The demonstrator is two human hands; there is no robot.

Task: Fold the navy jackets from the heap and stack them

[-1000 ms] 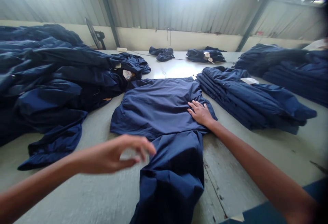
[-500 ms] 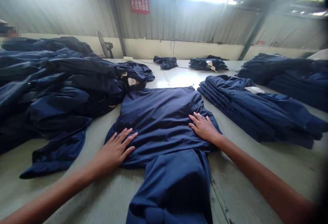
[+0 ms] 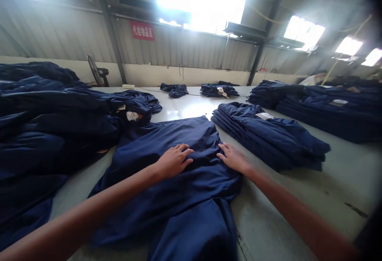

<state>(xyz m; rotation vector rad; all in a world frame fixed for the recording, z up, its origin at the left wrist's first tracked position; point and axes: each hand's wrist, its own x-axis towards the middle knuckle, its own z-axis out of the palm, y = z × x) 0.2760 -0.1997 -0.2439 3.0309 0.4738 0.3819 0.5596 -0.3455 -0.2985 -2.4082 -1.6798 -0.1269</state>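
Observation:
A navy blue garment [image 3: 167,141] lies spread flat on the grey table [image 3: 298,197] in front of me. My left hand [image 3: 174,160] rests on its middle, palm down, fingers slightly bent and together. My right hand [image 3: 232,157] lies flat on the garment's right edge with its fingers stretched out. Neither hand holds anything. The garment's lower part [image 3: 191,229] hangs folded toward me.
A loose heap of navy garments [image 3: 53,121] fills the left side. A neat folded stack [image 3: 268,133] sits just right of my right hand, with more stacks [image 3: 328,106] at the far right. Two small bundles [image 3: 174,90] [image 3: 217,90] lie at the table's far end.
My left hand came down onto the garment's left side, then slid right to its middle. My right hand stayed on the right edge. The camera tilted upward.

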